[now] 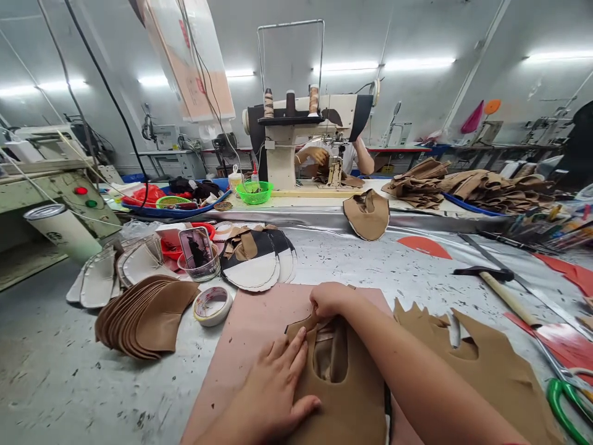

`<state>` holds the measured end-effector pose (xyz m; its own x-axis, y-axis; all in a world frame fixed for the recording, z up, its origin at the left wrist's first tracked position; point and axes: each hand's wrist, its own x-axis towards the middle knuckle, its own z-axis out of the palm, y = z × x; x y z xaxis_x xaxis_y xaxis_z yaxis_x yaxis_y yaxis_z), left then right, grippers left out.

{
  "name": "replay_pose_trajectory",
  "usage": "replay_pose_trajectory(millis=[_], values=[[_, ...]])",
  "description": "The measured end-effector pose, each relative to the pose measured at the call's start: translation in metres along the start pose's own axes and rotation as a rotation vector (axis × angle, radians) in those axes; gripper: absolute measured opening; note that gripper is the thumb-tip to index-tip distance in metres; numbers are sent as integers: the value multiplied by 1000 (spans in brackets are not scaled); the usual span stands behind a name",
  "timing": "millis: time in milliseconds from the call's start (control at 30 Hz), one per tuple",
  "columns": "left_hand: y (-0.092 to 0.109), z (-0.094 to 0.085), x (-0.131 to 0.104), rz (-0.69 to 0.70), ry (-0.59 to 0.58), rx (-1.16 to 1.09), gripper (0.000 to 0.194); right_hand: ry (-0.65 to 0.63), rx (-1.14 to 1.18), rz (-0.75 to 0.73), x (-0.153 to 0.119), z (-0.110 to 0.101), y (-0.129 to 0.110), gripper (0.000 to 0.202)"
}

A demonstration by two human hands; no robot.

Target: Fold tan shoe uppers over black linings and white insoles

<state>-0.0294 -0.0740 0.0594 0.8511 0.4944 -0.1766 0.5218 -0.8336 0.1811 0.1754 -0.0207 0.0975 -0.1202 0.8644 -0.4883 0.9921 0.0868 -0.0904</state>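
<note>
A brown shoe upper piece [356, 402] with an oval opening lies on a pink board [222, 377] in front of me. My left hand [280, 377] rests flat on its left side, fingers spread and thumb out. At the far end of the piece, my right hand [331, 300] is closed on the upper's edge strip beside the opening; its fingertips are partly hidden. Dark lining shows inside the opening. A cut brown sheet [491, 371] with a jagged edge lies to the right of my right forearm.
At left are stacked brown pieces [148, 315], a tape roll [212, 306] and a phone [197, 250]. To the right lie a hammer [504, 293] and green-handled scissors [563, 402]. Behind a sewing machine [306, 123] ahead, a co-worker's hand [317, 154] handles brown material.
</note>
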Motion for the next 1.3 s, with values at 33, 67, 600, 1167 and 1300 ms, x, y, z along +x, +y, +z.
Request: replay_pose_trajectory(millis=[33, 67, 600, 1167, 1300], values=[[-1, 0, 1, 20, 9, -6, 74, -7, 3, 6, 0, -1, -1, 25], [-3, 0, 3, 40, 19, -15, 75, -10, 6, 11, 0, -3, -1, 25], [-8, -7, 27, 144, 162, -74, 66, 38, 94, 22, -4, -1, 8, 26], [1, -7, 46, 124, 197, 46, 53, -19, 178, 32, 3, -7, 16, 23], [3, -8, 44, 105, 183, 27, 55, 45, 137, 42, 7, -2, 14, 25]])
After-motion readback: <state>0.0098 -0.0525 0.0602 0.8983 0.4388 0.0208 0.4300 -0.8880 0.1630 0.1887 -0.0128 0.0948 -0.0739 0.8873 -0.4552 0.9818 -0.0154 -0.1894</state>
